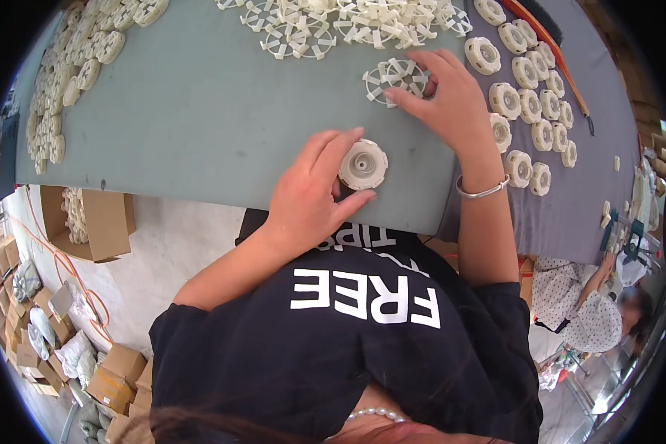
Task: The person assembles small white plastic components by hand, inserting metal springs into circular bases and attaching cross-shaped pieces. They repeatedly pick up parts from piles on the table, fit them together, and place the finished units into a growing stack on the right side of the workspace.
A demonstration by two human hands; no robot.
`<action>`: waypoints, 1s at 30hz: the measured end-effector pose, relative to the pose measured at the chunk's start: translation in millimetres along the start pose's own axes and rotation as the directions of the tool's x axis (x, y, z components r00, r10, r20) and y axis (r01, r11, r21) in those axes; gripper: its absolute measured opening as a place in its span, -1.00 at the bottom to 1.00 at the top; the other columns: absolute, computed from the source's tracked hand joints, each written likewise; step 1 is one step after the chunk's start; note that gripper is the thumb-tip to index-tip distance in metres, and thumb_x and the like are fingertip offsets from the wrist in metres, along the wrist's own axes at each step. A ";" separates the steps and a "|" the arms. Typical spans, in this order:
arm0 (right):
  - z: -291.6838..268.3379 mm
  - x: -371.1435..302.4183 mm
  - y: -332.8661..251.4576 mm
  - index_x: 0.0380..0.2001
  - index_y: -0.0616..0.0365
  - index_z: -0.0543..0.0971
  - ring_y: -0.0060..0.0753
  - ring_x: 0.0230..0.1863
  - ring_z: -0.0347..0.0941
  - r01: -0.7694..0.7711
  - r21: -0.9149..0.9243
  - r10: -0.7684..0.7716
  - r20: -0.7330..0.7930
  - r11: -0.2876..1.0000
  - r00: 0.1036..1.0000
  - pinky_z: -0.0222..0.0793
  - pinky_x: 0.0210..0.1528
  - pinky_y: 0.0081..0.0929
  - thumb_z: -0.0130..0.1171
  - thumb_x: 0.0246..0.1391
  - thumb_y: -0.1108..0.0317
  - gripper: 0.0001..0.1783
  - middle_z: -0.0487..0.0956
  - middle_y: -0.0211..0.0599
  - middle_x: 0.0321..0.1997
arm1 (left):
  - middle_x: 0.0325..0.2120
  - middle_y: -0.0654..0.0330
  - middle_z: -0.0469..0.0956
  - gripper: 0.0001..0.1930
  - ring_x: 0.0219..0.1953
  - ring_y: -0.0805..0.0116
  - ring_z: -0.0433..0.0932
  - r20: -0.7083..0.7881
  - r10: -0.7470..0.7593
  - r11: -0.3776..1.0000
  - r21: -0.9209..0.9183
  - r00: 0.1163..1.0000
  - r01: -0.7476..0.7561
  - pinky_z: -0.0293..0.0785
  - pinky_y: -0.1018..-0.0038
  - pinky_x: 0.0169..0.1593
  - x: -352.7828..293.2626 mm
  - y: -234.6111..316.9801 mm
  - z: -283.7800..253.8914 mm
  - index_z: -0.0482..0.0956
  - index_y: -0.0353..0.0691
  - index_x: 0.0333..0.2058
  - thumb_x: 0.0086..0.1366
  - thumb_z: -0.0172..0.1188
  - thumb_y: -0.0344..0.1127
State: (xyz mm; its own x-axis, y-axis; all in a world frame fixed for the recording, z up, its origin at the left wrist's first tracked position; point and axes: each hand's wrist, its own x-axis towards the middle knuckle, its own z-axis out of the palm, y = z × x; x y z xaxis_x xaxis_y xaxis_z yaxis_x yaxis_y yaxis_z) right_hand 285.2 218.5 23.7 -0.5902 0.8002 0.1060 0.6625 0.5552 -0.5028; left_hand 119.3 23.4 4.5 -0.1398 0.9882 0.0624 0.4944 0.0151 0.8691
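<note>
My left hand [311,196] pinches a round cream disc [363,164] near the desk [200,111] edge. Just beyond it, my right hand [444,96] presses its fingertips on a spoked white wheel [394,78]. Finished discs [529,111] lie in rows right of that hand.

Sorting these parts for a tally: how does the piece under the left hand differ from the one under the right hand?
The disc at the left hand is solid and thick, with a raised hub and a centre hole; the spoked ring at the right hand is an open, thin frame of spokes. The disc sits alone near the table edge; the spoked ring lies farther in, close to a pile of like rings. Both are round and cream-coloured.
</note>
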 end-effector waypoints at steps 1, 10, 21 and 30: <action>-4.4 -1.0 -1.2 0.13 0.08 0.69 -0.47 -0.33 0.51 0.007 0.005 -0.007 0.056 1.000 0.998 0.51 -0.23 -0.45 0.57 -0.03 0.22 -0.40 0.63 -0.41 -0.08 | 0.13 0.12 0.52 -0.18 -0.51 0.51 0.47 -0.004 0.012 1.000 0.009 1.000 -0.012 0.50 0.54 -0.40 0.1 -0.6 -0.1 0.51 -0.17 0.32 0.04 0.64 -0.31; -15.0 -72.1 -7.5 0.19 0.14 0.64 -0.34 -0.09 0.60 -0.075 0.328 0.087 -0.021 0.942 0.996 0.66 -0.10 -0.44 0.51 -0.09 0.47 -0.33 0.61 -0.21 0.08 | 0.19 0.12 0.49 -0.40 -0.46 0.55 0.57 0.061 -0.106 0.975 -0.189 0.993 0.115 0.56 0.57 -0.37 -10.2 6.6 -2.5 0.59 -0.15 0.25 0.23 0.53 -0.36; -9.7 -93.7 -50.7 0.10 0.16 0.65 -0.12 0.01 0.63 0.121 0.337 -0.158 0.084 0.934 0.984 0.62 0.01 -0.27 0.55 -0.09 0.41 -0.39 0.63 -0.20 0.10 | 0.16 0.08 0.47 -0.53 -0.35 0.44 0.61 0.039 -0.151 0.922 -0.354 0.988 0.155 0.61 0.49 -0.27 -12.6 9.2 -9.2 0.53 -0.29 0.24 0.41 0.36 -0.35; 0.2 -92.8 -64.2 0.11 0.21 0.62 -0.11 0.02 0.59 0.188 0.135 -0.204 0.112 0.973 0.973 0.56 0.06 -0.25 0.52 -0.03 0.36 -0.41 0.58 -0.20 0.06 | 0.25 0.08 0.39 -0.49 -0.31 0.52 0.61 0.145 -0.182 0.915 -0.338 0.973 0.222 0.64 0.55 -0.25 -11.3 -2.1 -11.0 0.45 -0.23 0.37 0.48 0.20 -0.49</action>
State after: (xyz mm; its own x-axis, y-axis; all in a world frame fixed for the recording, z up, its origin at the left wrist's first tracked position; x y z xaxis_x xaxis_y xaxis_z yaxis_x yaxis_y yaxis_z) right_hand 297.4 108.5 46.0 -0.7609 0.6396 0.1090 0.4713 0.6604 -0.5846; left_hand 110.4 10.5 7.4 -0.1016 0.9804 -0.1687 0.1309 0.1813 0.9747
